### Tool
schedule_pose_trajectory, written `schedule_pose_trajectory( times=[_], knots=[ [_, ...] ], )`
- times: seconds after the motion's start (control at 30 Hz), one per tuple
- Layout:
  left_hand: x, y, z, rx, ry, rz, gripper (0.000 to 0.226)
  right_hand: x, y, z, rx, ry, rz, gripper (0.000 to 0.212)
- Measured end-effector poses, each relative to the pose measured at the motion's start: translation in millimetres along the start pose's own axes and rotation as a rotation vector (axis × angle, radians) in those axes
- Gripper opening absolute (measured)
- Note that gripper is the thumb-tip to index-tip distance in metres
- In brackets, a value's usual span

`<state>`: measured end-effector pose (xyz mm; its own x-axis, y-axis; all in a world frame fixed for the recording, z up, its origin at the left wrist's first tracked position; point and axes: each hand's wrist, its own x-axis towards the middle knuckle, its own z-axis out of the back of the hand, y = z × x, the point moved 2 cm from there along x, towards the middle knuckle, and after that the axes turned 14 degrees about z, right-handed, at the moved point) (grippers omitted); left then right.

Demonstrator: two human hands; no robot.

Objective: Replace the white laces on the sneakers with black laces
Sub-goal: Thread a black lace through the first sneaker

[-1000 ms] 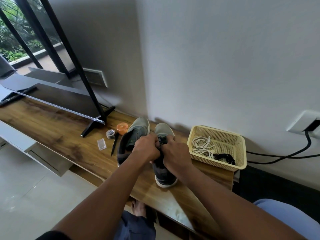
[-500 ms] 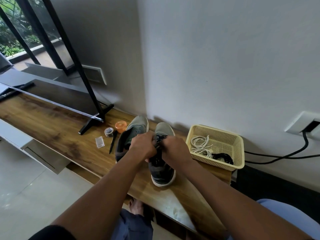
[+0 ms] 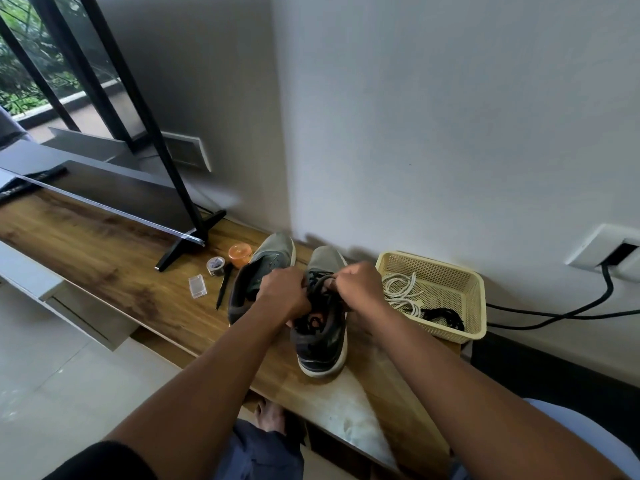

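Two grey sneakers stand side by side on the wooden bench (image 3: 104, 258), toes toward the wall. The right sneaker (image 3: 320, 344) carries a black lace (image 3: 320, 284). My left hand (image 3: 285, 292) and my right hand (image 3: 360, 289) are over its tongue, each pinching a part of that black lace, which arcs between them. The left sneaker (image 3: 270, 258) sits just left of my left hand, its eyelets mostly hidden. A cream plastic basket (image 3: 474, 299) to the right holds white laces (image 3: 403, 289) and a bundle of black lace (image 3: 445, 315).
Left of the shoes lie an orange lidded tub (image 3: 239, 254), a tape roll (image 3: 215, 265), a small clear box (image 3: 197, 286) and a black pen (image 3: 223, 287). A TV stand foot (image 3: 188, 240) stands further left. A black cable (image 3: 571, 311) runs from a wall socket (image 3: 609, 251).
My hands have drawn slightly apart, so a loop of black lace now shows between them. The shoes and basket stay where they were.
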<state>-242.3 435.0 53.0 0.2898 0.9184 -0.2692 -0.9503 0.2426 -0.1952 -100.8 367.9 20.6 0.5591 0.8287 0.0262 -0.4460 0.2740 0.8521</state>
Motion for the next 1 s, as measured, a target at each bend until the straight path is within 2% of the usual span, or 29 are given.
schedule_pose_trajectory(
  times=[0.17, 0.27, 0.37, 0.43, 0.57, 0.67, 1.0],
  knots=[
    [-10, -11, -2, -0.017, -0.073, -0.077, 0.023, -3, -1, 4, -0.004, -0.026, -0.006, 0.004],
    [-10, -12, 2, -0.059, -0.108, -0.131, 0.036, -7, 4, 8, -0.025, 0.007, 0.046, 0.008],
    [-8, -12, 9, -0.123, -0.16, -0.169, 0.03, -12, 7, 10, -0.078, 0.055, 0.131, 0.016],
    [-8, -12, 10, -0.131, -0.171, -0.167, 0.024, -16, 8, 12, -0.096, 0.068, 0.178, 0.01],
    [-10, -14, 8, -0.125, -0.172, -0.136, 0.02, -24, 8, 14, -0.23, 0.091, 0.206, 0.045],
    [-11, -14, 6, -0.121, -0.184, -0.126, 0.018, -30, 7, 14, -0.318, 0.111, 0.227, 0.061],
    [-16, -18, 5, -0.124, -0.205, -0.156, 0.015, -47, 2, 1, -0.432, 0.085, 0.365, 0.055]
  ],
)
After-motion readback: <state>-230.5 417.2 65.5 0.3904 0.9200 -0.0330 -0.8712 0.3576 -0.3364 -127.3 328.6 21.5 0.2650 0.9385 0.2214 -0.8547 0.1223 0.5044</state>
